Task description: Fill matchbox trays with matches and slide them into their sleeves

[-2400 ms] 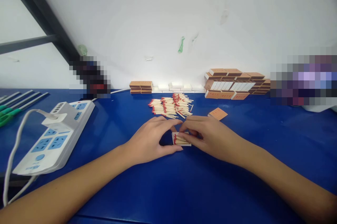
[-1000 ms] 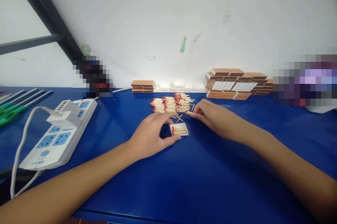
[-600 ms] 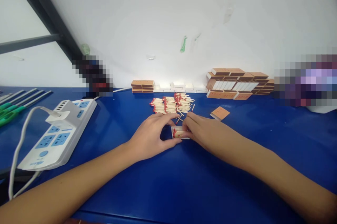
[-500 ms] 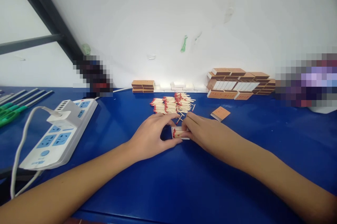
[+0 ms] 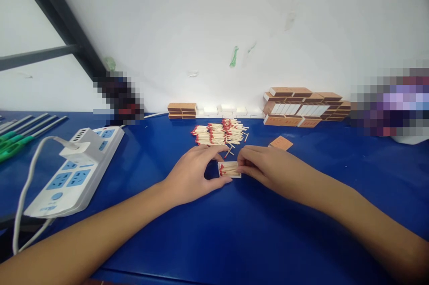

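Curved into a wide C, the left hand has its grip on the tray, thumb along the near side and fingers toward the far side. The right hand has its grip nearly closed, thumb and fingertips together at the tray's right end; whether they pinch a match, I cannot tell. The tray sits flat on the blue tabletop, between the two hands, with matches lying lengthwise in it, red heads to the left. Just beyond it a few loose matches lie crossed, and farther off is the pile. An orange cover lies just past the right hand, partly hidden by it. Along the wall stand a small stack at left, white trays in the middle and a larger stack at right. At far left lies a power strip.
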A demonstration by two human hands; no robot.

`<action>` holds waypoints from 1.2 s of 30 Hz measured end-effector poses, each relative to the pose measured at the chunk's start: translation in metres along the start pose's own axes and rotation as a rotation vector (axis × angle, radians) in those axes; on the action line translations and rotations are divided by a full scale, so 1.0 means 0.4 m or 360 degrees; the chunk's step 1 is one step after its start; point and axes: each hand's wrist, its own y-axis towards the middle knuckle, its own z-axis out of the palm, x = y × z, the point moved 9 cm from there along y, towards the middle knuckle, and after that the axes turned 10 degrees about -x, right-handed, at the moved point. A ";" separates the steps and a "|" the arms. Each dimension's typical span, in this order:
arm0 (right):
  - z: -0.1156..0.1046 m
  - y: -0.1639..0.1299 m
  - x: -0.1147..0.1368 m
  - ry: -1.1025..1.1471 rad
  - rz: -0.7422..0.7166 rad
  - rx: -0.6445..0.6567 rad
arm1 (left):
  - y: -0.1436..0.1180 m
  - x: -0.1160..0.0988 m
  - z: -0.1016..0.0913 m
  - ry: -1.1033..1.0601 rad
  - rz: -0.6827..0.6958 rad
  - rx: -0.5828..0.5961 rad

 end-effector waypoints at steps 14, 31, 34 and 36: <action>-0.002 0.004 0.011 0.0116 -0.0039 -0.0125 | -0.001 0.003 0.005 -0.0020 0.0006 0.0013; -0.071 0.017 -0.120 -0.0119 0.0013 -0.0470 | -0.004 -0.008 0.007 -0.0065 0.0027 0.0051; -0.046 0.028 -0.131 -0.0061 0.0083 -0.0474 | -0.004 -0.013 0.008 -0.0075 0.0046 0.0058; -0.035 0.036 -0.115 -0.0042 0.0099 -0.0512 | -0.003 -0.013 0.009 -0.0065 0.0049 0.0064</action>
